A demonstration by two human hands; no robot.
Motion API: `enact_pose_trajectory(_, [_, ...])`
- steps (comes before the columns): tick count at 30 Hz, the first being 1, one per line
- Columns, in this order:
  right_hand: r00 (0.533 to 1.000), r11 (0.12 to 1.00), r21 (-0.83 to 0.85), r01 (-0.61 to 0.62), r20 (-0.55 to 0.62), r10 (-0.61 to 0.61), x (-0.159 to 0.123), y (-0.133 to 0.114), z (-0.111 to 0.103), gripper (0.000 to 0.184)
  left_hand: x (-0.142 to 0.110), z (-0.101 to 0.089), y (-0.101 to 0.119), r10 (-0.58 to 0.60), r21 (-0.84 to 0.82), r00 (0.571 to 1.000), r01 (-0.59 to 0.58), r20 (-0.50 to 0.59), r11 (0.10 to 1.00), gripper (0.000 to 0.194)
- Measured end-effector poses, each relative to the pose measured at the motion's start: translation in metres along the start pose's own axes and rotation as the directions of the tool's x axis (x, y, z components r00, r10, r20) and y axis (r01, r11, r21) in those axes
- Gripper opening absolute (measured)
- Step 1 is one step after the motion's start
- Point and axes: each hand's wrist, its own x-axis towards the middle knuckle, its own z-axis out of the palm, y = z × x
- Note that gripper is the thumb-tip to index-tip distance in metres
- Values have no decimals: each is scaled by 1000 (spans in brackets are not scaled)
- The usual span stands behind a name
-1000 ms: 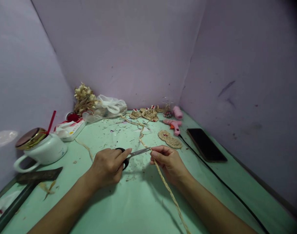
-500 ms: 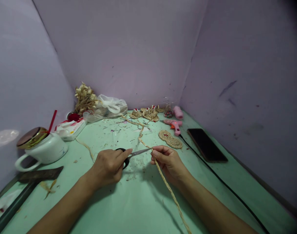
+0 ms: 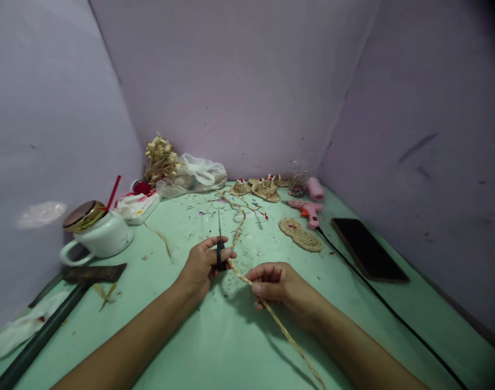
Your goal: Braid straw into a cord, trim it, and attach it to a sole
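Observation:
Black-handled scissors (image 3: pixel 220 254) are in my left hand (image 3: pixel 204 265), their blade pointing away toward the back wall. A braided straw cord (image 3: pixel 283 329) runs from the far part of the table, past my left fingertips, and down to the lower right edge of the view. My right hand (image 3: pixel 286 290) pinches this cord between thumb and fingers, close to my left hand. Whether my left fingers also grip the cord is hard to see. Beyond my right hand lies a flat coiled straw piece (image 3: pixel 299 234) with a small red detail.
At right are a pink glue gun (image 3: pixel 308 210) with a black cable and a phone (image 3: pixel 369 249). Small straw hats (image 3: pixel 266 188), a plastic bag (image 3: pixel 202 172) and dried flowers (image 3: pixel 160 157) line the back. A white mug (image 3: pixel 105 238) and a hammer (image 3: pixel 80 284) stay left.
The scissors have swung from pointing right at the cord to pointing away. My left hand has moved nearer the cord, my right hand lower along it. The view has shifted left.

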Motion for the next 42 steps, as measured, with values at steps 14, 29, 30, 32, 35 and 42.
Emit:
enact_pose_trajectory(14, [969,976,-171,-137,181,168,-5,-1,-2,24,4,-5,5,209,-23,978,-209,-23,978,45])
enact_pose_trajectory(29, [987,998,9,-56,152,54,0,6,6,28,-3,8,1,221,2,974,-221,-45,975,45])
enact_pose_trajectory(30, [991,999,-8,-43,126,43,0,6,6,27,-3,9,0,217,4,975,-217,-46,976,45])
enact_pose_trajectory(32, [996,999,-34,-20,87,23,0,6,7,25,-2,10,-1,217,11,975,-217,-52,976,44])
enact_pose_trajectory(35, [999,999,-46,-23,45,25,2,6,9,27,0,11,-2,236,31,968,-234,-82,972,45])
enact_pose_trajectory(42, [995,986,-145,79,-44,-86,1,5,12,21,4,12,-6,299,137,948,-283,-114,949,39])
